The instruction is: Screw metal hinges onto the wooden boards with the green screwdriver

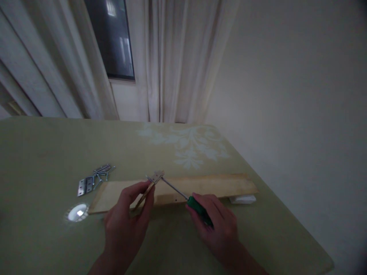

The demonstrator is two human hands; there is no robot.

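Head view shows the left hand (pixel 126 219) pinching a metal hinge (pixel 157 176) above the wooden board (pixel 206 185), while the right hand (pixel 216 219) grips a green screwdriver (pixel 197 207), its tip at the hinge or just beside it. Because only the pinch seems to support the hinge, it could twist under pressure; then the tip could slip and hurt the left hand. Loose screws (pixel 101 177) beyond the board's left end could scatter if bumped.

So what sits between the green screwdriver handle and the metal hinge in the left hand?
Head view: the thin grey metal screwdriver shaft spans that gap, its tip by the hinge; the pale flat wooden board shows behind.
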